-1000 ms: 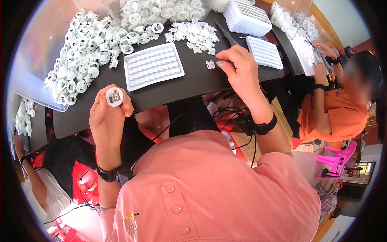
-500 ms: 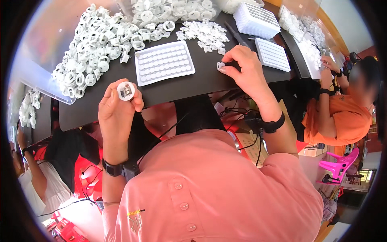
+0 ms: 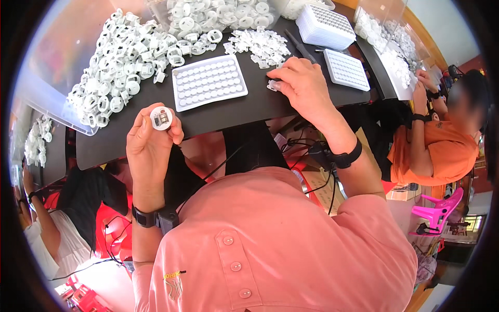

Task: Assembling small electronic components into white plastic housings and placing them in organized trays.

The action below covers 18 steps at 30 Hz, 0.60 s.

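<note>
Upright at the table's near edge, my left hand [image 3: 150, 139] pinches a round white plastic housing [image 3: 161, 118] with metal parts showing inside. My right hand [image 3: 304, 86], over the table, holds a small white plastic piece [image 3: 273, 85] between thumb and fingertips. Just beyond it lies a loose heap of similar small white pieces [image 3: 259, 46]. Between my hands stands a white tray [image 3: 209, 82] filled with rows of round, coin-like white pieces. A large pile of round white housings [image 3: 122, 62] spreads over the left of the table.
A stack of white trays [image 3: 326, 26] stands at the far right, with another filled tray [image 3: 347, 70] in front. Dark tweezers [image 3: 300, 47] lie beside the heap. A clear bin [image 3: 218, 15] of housings is at the back. A person in orange [image 3: 434, 151] works at the right.
My right hand has moved a little left with the small white piece, which has turned in the fingers. My left hand keeps its hold on the housing. The view has shifted slightly.
</note>
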Motion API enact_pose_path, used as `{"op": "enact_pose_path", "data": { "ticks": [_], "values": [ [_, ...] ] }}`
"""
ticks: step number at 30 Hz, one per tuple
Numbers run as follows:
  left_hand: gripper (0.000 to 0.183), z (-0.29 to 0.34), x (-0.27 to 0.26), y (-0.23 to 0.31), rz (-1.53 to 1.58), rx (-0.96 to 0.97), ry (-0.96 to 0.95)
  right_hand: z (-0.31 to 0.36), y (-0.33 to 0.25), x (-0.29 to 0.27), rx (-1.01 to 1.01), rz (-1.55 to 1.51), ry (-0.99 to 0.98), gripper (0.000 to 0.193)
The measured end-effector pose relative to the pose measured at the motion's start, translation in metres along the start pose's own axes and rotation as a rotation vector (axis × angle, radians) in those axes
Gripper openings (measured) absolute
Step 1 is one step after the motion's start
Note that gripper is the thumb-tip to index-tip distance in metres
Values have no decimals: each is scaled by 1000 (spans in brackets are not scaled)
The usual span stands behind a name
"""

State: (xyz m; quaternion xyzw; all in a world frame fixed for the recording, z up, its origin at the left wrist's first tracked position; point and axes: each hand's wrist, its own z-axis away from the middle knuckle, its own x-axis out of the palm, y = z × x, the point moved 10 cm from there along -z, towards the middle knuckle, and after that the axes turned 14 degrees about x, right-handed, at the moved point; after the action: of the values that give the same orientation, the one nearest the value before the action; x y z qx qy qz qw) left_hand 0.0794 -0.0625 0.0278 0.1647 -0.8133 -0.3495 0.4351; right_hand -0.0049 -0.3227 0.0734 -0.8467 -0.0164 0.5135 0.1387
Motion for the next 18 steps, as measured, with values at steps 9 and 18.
{"op": "enact_pose_path", "data": {
  "ticks": [9,18],
  "values": [
    [39,0,-1,-1,-12,-9,19,-3,-4,2,-101,50,-99,21],
    [39,0,-6,-2,106,-6,26,-8,-5,0,-141,25,-190,20]
  ]
}}
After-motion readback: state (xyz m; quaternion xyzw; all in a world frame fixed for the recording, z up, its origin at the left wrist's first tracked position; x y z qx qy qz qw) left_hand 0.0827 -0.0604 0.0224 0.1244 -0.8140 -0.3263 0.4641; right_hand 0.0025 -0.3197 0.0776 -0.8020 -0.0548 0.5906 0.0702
